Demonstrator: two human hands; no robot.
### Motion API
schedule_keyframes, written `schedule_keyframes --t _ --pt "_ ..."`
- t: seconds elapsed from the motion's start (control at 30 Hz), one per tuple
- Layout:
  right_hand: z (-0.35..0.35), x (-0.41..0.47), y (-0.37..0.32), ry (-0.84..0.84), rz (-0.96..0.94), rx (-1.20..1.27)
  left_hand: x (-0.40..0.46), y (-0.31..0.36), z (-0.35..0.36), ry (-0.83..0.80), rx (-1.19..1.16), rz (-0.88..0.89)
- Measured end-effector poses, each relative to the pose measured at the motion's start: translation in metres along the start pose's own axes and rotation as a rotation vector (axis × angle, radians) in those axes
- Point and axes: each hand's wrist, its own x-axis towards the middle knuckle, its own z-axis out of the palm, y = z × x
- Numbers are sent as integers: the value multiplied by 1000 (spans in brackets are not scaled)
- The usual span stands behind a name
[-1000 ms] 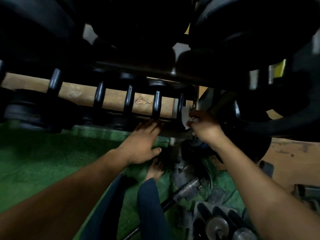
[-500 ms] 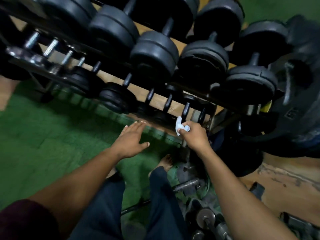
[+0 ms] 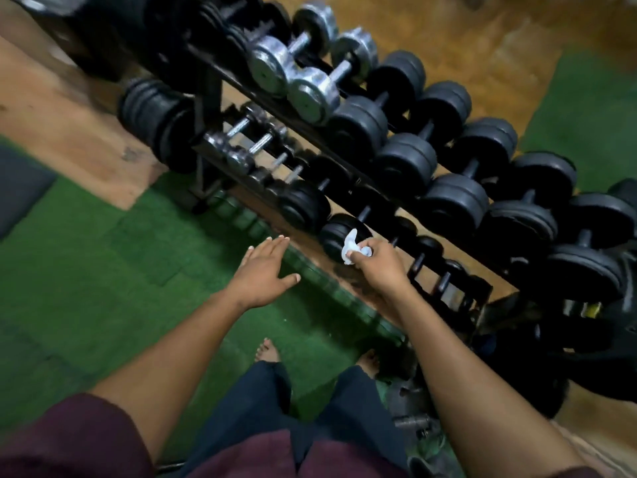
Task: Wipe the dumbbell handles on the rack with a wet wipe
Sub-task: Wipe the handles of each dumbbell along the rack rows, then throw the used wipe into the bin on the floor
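A black dumbbell rack (image 3: 379, 181) slants from upper left to lower right, holding rows of black dumbbells (image 3: 406, 163) and a few chrome ones (image 3: 293, 63). My right hand (image 3: 377, 262) grips a crumpled white wet wipe (image 3: 351, 250) just in front of a small black dumbbell (image 3: 339, 232) on the lower row, without touching a handle. My left hand (image 3: 263, 270) hovers over the green floor beside the rack's lower rail, fingers straight and holding nothing.
Green turf floor (image 3: 103, 270) lies to the left under my bare feet (image 3: 267, 351). Loose weight plates and bars (image 3: 410, 401) clutter the floor by my right leg. Large black plates (image 3: 155, 115) lean at the rack's left end. Brown floor lies beyond.
The view has risen from under the rack to above it. My right hand with the wipe has come off the low handle; my left hand has lifted off the rack's rail.
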Motion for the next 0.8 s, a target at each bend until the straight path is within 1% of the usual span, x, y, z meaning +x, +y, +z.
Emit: schedule_keyframes --t 0.3,0.43,0.57,0.67,0.8 --pt "78 0 -191 -140 -277 4 -47 -115 -134 270 -40 -131" --pt "103 13 -275 -199 -390 20 -55 -156 -197 380 -49 -167" --pt "135 35 -355 -228 -500 -27 -59 -199 -260 477 -42 -197" --pt "169 64 -417 -232 -594 -78 -56 -240 -304 530 -30 -236" --pt "216 95 -489 -284 -650 -91 -49 -291 -351 529 -38 -330"
